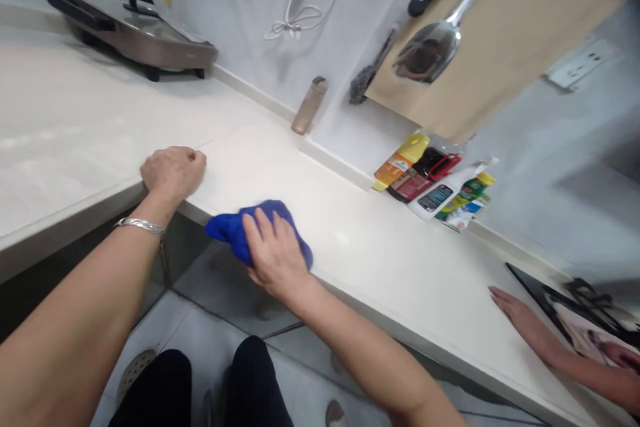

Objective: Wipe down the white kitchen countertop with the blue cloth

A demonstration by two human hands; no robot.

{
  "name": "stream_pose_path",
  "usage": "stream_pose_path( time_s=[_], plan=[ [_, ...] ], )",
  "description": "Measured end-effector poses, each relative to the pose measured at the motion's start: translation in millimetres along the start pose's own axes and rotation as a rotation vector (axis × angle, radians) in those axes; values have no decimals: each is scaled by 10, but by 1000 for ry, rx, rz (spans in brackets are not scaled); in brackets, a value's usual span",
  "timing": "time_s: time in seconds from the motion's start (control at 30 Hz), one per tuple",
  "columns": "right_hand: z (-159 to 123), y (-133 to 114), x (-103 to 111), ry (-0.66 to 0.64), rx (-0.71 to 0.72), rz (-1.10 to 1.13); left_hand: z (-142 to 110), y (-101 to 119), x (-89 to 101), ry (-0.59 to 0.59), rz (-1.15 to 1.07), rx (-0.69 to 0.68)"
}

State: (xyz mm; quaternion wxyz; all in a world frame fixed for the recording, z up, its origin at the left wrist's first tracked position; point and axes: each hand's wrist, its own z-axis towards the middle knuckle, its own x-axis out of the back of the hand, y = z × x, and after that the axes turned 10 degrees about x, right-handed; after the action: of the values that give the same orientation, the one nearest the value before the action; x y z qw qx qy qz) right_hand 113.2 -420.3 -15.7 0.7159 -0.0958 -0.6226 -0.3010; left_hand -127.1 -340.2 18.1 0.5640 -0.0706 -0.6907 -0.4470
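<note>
My right hand [275, 253] presses down on a crumpled blue cloth [229, 230], which lies at the front edge of a white stone countertop [400, 267]. The fingers are spread over the cloth and grip it. My left hand [173, 173] rests on the countertop edge to the left, its fingers curled and holding nothing. A silver bangle [140, 225] circles my left wrist. The two hands are apart, with the counter's corner between them.
An electric pan with a glass lid [135, 30] stands at the far left. A bronze flask [310, 105] and several packets and bottles [430, 183] line the backsplash. Utensils hang above. Another person's hand [525, 323] lies at the right, near a black gas hob [585, 300].
</note>
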Motion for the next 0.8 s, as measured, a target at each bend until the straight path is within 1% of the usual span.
stream_pose_path(
  time_s=[0.07, 0.13, 0.2, 0.27, 0.33, 0.4, 0.47, 0.57, 0.63, 0.7, 0.73, 0.8],
  plan=[
    [252, -51, 15, -2, 1, 19, 17, 2, 3, -3, 6, 3],
    [360, -44, 30, 10, 17, 50, 34, 4, 4, -4, 2, 5],
    [320, 28, 32, 39, 43, 119, 46, 2, 5, -2, 1, 12],
    [158, 171, 16, 86, 34, 227, 54, -3, 8, -2, 9, 21],
    [-89, 380, -11, 137, -43, 340, 59, -7, 14, -7, 16, 26],
    [-401, 639, -41, 172, -167, 407, 64, -9, 25, -14, 25, 28],
    [-770, 917, -66, 181, -303, 402, 70, -10, 40, -34, 31, 20],
    [-1395, 1321, -99, 159, -486, 321, 85, -7, 59, -63, 40, 23],
    [-1797, 1569, -120, 130, -542, 284, 99, -4, 65, -69, 53, 40],
    [-2119, 1805, -142, 107, -583, 248, 112, -1, 65, -71, 69, 61],
    [-2237, 1919, -155, 100, -608, 231, 118, -1, 64, -68, 76, 71],
    [-2376, 2136, -186, 91, -665, 202, 129, 0, 62, -58, 99, 84]
  ],
)
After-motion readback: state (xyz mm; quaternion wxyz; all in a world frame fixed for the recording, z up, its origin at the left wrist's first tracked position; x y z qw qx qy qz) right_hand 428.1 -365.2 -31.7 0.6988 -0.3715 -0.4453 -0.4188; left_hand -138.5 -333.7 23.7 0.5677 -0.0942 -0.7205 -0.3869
